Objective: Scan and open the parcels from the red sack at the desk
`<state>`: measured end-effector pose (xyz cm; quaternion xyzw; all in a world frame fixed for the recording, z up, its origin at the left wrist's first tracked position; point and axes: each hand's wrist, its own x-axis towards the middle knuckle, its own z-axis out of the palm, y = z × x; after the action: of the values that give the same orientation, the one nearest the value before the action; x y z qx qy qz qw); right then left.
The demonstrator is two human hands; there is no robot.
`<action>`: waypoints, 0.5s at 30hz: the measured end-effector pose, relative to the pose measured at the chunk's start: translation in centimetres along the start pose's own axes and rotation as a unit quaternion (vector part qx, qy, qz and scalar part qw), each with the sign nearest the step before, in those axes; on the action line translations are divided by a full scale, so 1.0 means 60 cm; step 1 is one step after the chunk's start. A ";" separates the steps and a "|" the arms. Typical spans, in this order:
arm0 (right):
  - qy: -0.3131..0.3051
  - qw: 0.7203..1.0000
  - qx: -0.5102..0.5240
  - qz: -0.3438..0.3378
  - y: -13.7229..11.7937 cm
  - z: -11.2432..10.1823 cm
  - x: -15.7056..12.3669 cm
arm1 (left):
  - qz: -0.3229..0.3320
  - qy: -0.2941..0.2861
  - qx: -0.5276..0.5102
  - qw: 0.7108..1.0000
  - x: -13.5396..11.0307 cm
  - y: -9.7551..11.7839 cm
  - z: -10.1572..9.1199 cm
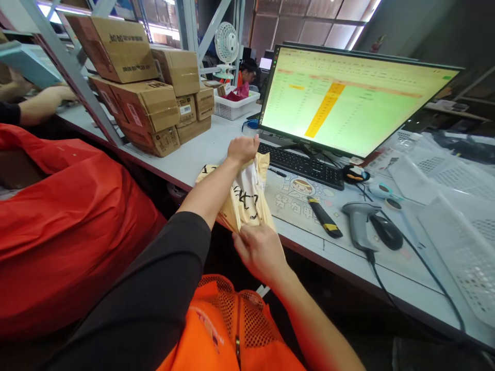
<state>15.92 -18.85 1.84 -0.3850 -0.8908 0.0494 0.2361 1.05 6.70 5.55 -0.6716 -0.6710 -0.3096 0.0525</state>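
Observation:
Both hands grip a yellowish plastic mailing bag with black handwritten marks on it, held at the front edge of the desk. My left hand is closed in a fist on the bag's far end. Lower down, my right hand pinches the near edge, fingers curled into the plastic. Between the hands the bag looks stretched and creased, and a whitish patch shows near its top. What is inside the bag, if anything, cannot be made out.
Right of the bag lie a box cutter, a barcode scanner, a mouse and a keyboard under a monitor. Cardboard boxes are stacked left. White baskets stand right; a red sack bulges left. Another person's arm reaches in.

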 end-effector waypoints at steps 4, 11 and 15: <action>0.048 0.996 0.054 -0.046 -0.008 -0.005 -0.046 | -0.020 -0.005 0.028 0.999 0.017 -0.030 -0.006; 0.092 0.989 0.112 0.020 0.087 0.012 -0.082 | 0.239 -0.060 -0.029 0.969 -0.075 0.060 -0.032; 0.141 0.981 0.125 0.057 0.113 0.022 -0.089 | 0.298 -0.219 -0.073 0.926 -0.134 0.081 -0.023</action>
<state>22.95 -17.80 -3.21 -0.4057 -0.8122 0.1189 0.4019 5.87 -1.43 4.45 -0.8938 -0.4099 -0.1732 -0.0551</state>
